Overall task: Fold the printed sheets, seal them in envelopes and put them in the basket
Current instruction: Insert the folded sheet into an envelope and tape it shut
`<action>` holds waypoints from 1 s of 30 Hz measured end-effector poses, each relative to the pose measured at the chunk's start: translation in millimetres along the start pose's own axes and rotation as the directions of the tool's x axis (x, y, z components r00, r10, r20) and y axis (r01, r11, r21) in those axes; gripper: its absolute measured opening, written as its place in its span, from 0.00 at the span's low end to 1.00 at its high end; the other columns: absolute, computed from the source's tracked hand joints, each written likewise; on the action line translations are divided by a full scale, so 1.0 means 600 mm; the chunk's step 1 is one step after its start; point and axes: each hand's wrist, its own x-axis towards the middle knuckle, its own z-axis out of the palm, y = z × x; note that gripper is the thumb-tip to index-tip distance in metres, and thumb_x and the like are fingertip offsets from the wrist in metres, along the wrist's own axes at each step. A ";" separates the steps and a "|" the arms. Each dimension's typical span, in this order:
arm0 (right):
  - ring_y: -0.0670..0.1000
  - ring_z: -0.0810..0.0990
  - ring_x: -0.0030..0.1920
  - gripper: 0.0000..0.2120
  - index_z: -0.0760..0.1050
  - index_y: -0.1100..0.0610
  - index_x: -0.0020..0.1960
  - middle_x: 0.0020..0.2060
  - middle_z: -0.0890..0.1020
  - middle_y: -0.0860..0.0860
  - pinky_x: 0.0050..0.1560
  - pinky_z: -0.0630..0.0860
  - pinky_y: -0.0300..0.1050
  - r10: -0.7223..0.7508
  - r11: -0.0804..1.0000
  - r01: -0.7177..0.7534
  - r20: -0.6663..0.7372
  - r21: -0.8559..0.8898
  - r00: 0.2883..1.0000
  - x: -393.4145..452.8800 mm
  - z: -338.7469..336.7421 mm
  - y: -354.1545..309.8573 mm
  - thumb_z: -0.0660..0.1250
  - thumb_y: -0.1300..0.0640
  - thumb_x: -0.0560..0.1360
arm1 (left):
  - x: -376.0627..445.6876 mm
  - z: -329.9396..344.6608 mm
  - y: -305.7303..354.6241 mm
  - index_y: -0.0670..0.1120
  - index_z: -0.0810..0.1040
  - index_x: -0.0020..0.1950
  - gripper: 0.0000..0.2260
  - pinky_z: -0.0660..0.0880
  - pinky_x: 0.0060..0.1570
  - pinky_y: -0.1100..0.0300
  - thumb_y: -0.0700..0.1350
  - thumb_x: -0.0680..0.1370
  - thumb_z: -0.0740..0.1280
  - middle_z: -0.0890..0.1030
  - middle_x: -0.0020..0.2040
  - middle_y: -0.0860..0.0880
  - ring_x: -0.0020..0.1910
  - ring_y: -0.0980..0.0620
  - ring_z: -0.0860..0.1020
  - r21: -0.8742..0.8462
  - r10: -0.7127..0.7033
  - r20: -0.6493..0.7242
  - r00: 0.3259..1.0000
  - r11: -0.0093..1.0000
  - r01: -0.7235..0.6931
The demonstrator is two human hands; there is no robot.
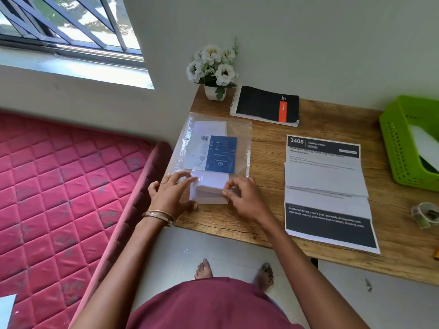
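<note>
A: Where are the envelopes?
B: Poking from the plastic pack; left hand presses it flat-fingered, right hand pinches the stack.
A: Sheets?
B: Beside, creased.

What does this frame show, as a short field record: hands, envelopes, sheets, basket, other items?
left hand: fingers rest on the plastic pack at its open end
right hand: pinches the edge of the envelope stack sticking out of the pack
printed sheets: creased, lying flat on the table, right of the pack
basket: green, at the right edge, white paper inside
other: notebook, flower pot, tape dispenser
</note>
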 end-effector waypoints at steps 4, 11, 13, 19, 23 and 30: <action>0.50 0.71 0.57 0.03 0.77 0.55 0.45 0.50 0.77 0.45 0.57 0.70 0.47 0.004 0.993 -0.010 0.053 0.114 0.999 -0.009 -0.022 -0.004 0.70 0.58 0.73 | 0.002 0.005 0.000 0.64 0.72 0.61 0.24 0.59 0.62 0.42 0.54 0.67 0.73 0.70 0.64 0.60 0.65 0.52 0.66 -0.041 -0.026 -0.042 0.999 0.999 0.024; 0.43 0.74 0.47 0.05 0.78 0.52 0.42 0.45 0.80 0.46 0.45 0.68 0.32 -0.095 0.988 0.079 0.116 0.135 0.989 -0.036 -0.060 -0.028 0.73 0.58 0.71 | 0.005 0.004 0.004 0.63 0.74 0.58 0.25 0.62 0.60 0.38 0.50 0.63 0.75 0.72 0.61 0.58 0.63 0.51 0.68 -0.106 -0.065 -0.047 0.997 0.993 0.060; 0.39 0.74 0.36 0.03 0.79 0.54 0.42 0.40 0.81 0.50 0.38 0.69 0.33 -0.108 0.980 0.071 0.202 0.184 0.974 -0.048 -0.082 -0.042 0.73 0.59 0.71 | 0.008 0.004 0.005 0.64 0.75 0.57 0.25 0.64 0.59 0.39 0.50 0.62 0.75 0.73 0.60 0.57 0.62 0.50 0.68 -0.123 -0.083 -0.048 0.995 0.989 0.076; 0.50 0.76 0.35 0.04 0.77 0.63 0.45 0.36 0.79 0.55 0.35 0.74 0.41 -0.258 0.855 0.103 0.243 0.508 0.935 -0.075 -0.151 -0.087 0.70 0.64 0.72 | 0.004 -0.003 0.023 0.63 0.75 0.57 0.24 0.60 0.61 0.42 0.51 0.63 0.75 0.71 0.62 0.59 0.64 0.53 0.66 -0.097 -0.147 -0.032 0.989 0.985 0.144; 0.49 0.77 0.32 0.03 0.76 0.63 0.43 0.34 0.79 0.53 0.28 0.75 0.38 -0.295 0.641 0.169 0.037 0.748 0.955 -0.080 -0.190 -0.113 0.68 0.68 0.71 | 0.002 -0.009 0.035 0.64 0.74 0.57 0.24 0.58 0.61 0.42 0.52 0.63 0.75 0.70 0.63 0.61 0.65 0.55 0.65 -0.082 -0.206 -0.007 0.979 0.975 0.204; 0.48 0.80 0.39 0.08 0.75 0.58 0.51 0.39 0.82 0.49 0.29 0.76 0.38 -0.034 0.467 0.263 -0.280 0.845 0.959 -0.071 -0.245 -0.111 0.67 0.65 0.72 | 0.008 -0.002 0.049 0.60 0.76 0.57 0.21 0.60 0.62 0.42 0.46 0.66 0.72 0.71 0.64 0.56 0.65 0.52 0.69 -0.022 -0.218 0.007 0.976 0.976 0.218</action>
